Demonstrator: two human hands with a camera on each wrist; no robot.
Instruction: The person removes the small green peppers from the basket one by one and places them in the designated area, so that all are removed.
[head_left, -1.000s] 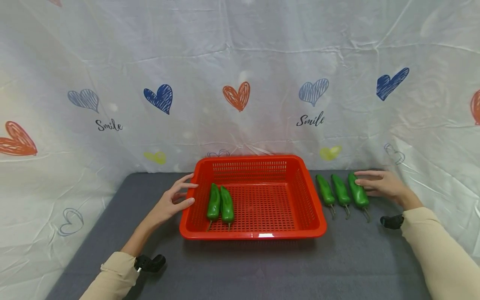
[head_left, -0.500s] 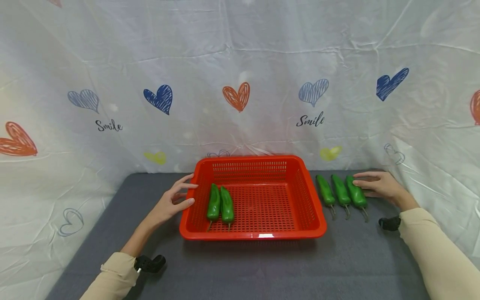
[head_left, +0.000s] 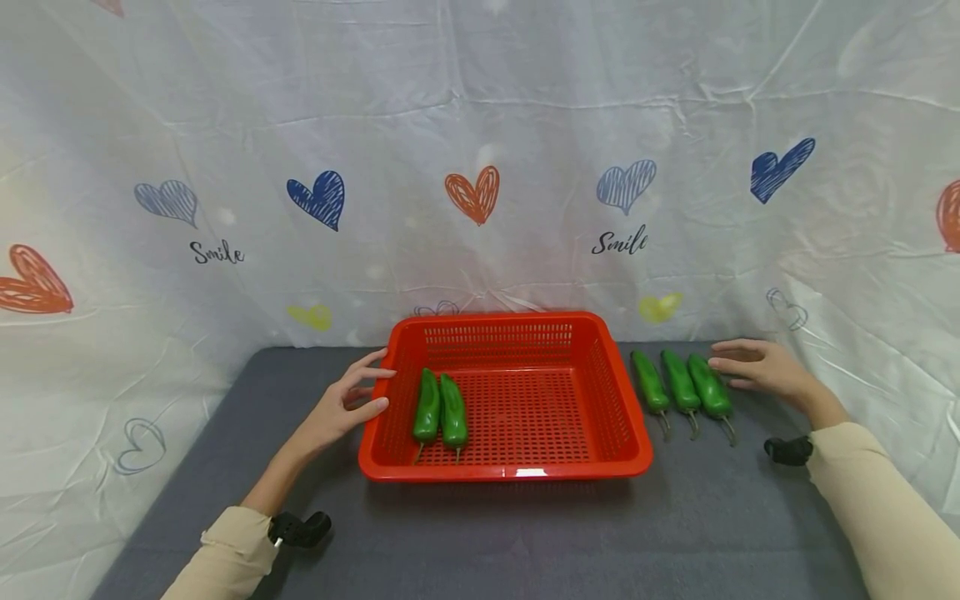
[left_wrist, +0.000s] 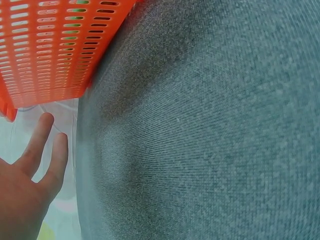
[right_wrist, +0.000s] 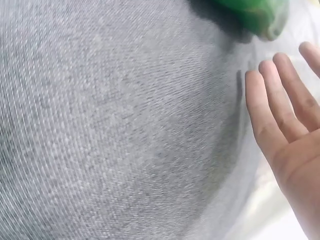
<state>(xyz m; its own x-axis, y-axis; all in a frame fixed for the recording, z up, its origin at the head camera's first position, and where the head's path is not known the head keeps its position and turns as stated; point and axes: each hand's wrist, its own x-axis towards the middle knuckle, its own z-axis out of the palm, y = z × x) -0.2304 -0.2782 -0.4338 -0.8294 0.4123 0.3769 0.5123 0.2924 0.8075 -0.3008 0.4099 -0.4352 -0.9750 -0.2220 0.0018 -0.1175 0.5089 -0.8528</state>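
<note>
A red plastic basket (head_left: 510, 473) stands mid-table in the head view. Inside, at its left, lie two green chili peppers, one (head_left: 427, 408) beside the other (head_left: 453, 412). My left hand (head_left: 337, 408) is at the basket's left rim, fingers extended and spread; whether they touch it is unclear. Right of the basket, three more green chili peppers lie in a row: one nearest the basket (head_left: 649, 383), a middle one (head_left: 680, 385) and a rightmost one (head_left: 708, 387). Beside the rightmost is my right hand (head_left: 776, 377), fingers extended; the right wrist view shows a gap between hand (right_wrist: 290, 120) and pepper (right_wrist: 260, 14).
Dark grey cloth (head_left: 510, 542) covers the table. Directly behind it hangs a white curtain (head_left: 525, 250) printed with hearts and "Smile". In the left wrist view, the basket's slotted side wall (left_wrist: 55, 50) rises beside the cloth.
The rightmost pepper has shifted left, closer to the middle one. My right hand followed it, then drew back slightly to the right. The left hand and basket have stayed put.
</note>
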